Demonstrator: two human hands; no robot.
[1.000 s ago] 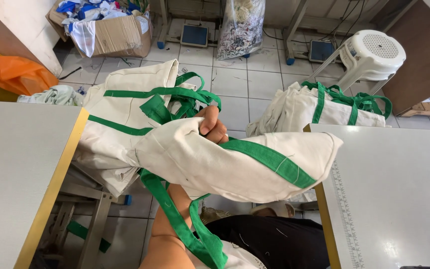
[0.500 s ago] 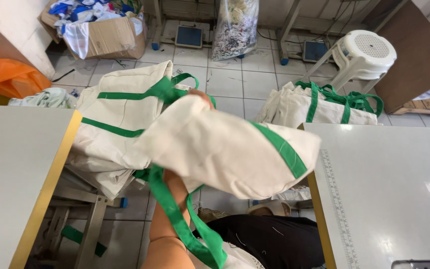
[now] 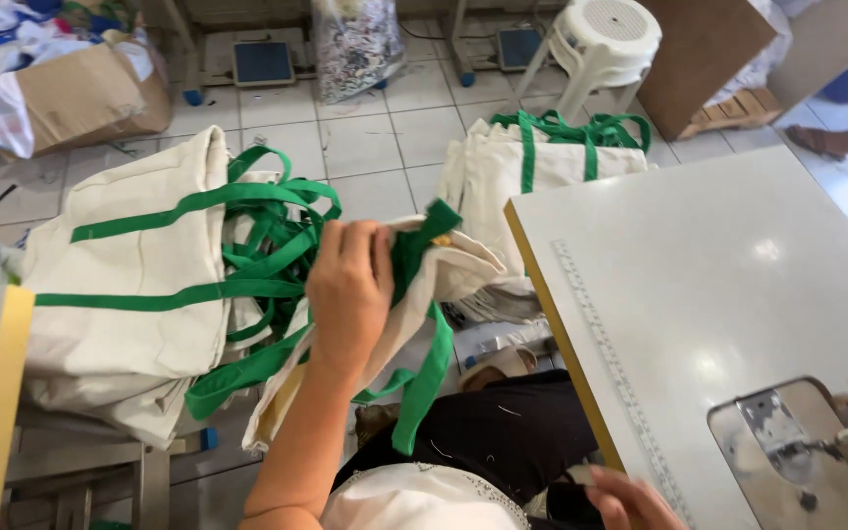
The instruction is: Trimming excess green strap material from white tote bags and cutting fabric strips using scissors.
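Observation:
My left hand (image 3: 350, 285) is shut on a cream cloth bag with green straps (image 3: 434, 270). The bag hangs bunched between a pile and the table, with its green handles (image 3: 424, 383) dangling over my lap. It touches a tall pile of the same cream bags with green straps (image 3: 130, 275) at the left. My right hand (image 3: 630, 503) is low at the frame's bottom edge, beside the front edge of the white table (image 3: 718, 294). Its fingers are apart and nothing shows in it.
A second pile of cream bags (image 3: 542, 167) lies beyond the table's far corner. A ruler strip (image 3: 606, 363) and a metal sewing plate (image 3: 787, 442) are on the table. A white stool (image 3: 606, 39), a cardboard box (image 3: 90, 93), a sack of scraps (image 3: 355, 39) and floor scales (image 3: 262, 61) stand behind.
The bag was held out spread flat in front of me. Now it is crumpled in my left hand, lower and against the left pile. My right hand has come into view.

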